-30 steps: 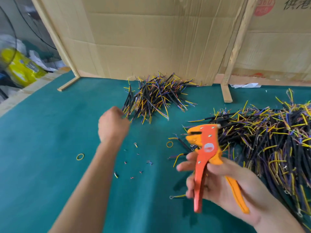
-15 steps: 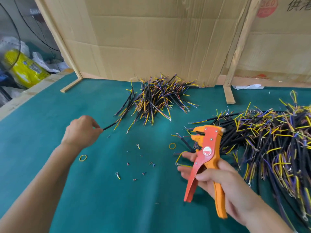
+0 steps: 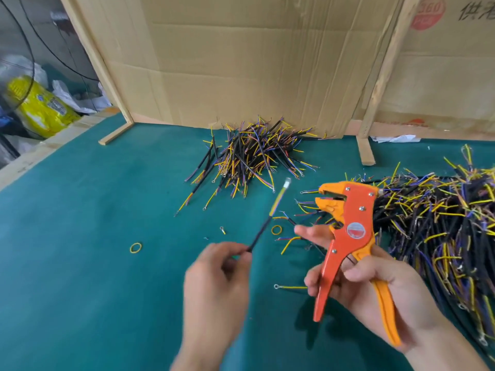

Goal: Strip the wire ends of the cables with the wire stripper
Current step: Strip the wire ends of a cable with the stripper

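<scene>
Lower centre: our left hand (image 3: 214, 274) pinches one cable (image 3: 263, 226), tip raised mid-frame. Lower right: our right hand (image 3: 375, 285) grips the wire stripper (image 3: 348, 236), jaws apart. We should seat only the tip squarely between them before squeezing.

Red "360" stamp + black "供" on cardboard box (image 3: 442, 62), top right

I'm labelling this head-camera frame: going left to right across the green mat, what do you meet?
Yellow rubber band → left hand pinching a cable → wire stripper in the right hand → big cable pile.
</scene>
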